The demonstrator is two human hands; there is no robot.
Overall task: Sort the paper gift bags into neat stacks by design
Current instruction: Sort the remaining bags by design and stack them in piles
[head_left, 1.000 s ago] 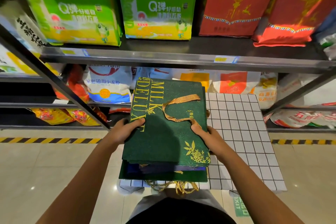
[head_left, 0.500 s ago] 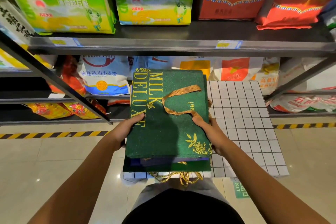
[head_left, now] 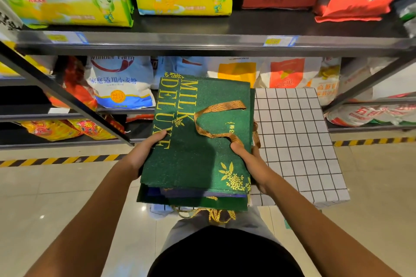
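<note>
A flat stack of gift bags lies on the left part of a white grid-patterned table (head_left: 297,141). On top is a dark green glitter bag (head_left: 198,157) lettered MILK DELUXE in gold, with a gold ribbon handle (head_left: 216,119) looped across it. My left hand (head_left: 146,150) grips the stack's left edge, thumb on the lettering. My right hand (head_left: 247,159) grips its right edge, thumb beside the ribbon. Below the top bag a dark blue bag edge (head_left: 198,193) and another green bag (head_left: 193,202) show, with gold cord handles (head_left: 216,213) hanging off the near edge.
A metal shelf rack (head_left: 202,42) stands right behind the table, holding green and red boxes above and flour and rice sacks (head_left: 121,83) below. Yellow-black tape (head_left: 60,159) marks the beige tiled floor. The right half of the table top is bare.
The view has tilted down a little and the shelf appears higher. Both hands keep their grip on the stack's sides; the stack has barely shifted on the table.
</note>
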